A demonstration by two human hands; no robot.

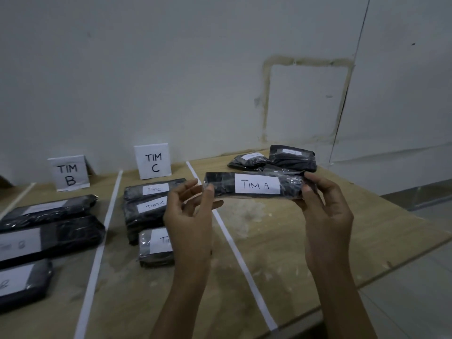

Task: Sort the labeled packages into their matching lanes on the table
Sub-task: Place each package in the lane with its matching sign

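Long black plastic-wrapped package with white "TIM A" label [254,184], held level above the light wooden table [305,241], over the rightmost taped lane. Its left end is pinched by thumb and one finger of the left hand [189,216], the other fingers spread apart. Its right end is clamped between thumb and curled fingers of the right hand [325,211]. A pile of black packages [291,157] is seen just behind.

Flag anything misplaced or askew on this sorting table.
No readable label sits in a wrong lane. The TIM A package, pinched between left hand and right hand, is unplaced; the packages behind it lie heaped askew.
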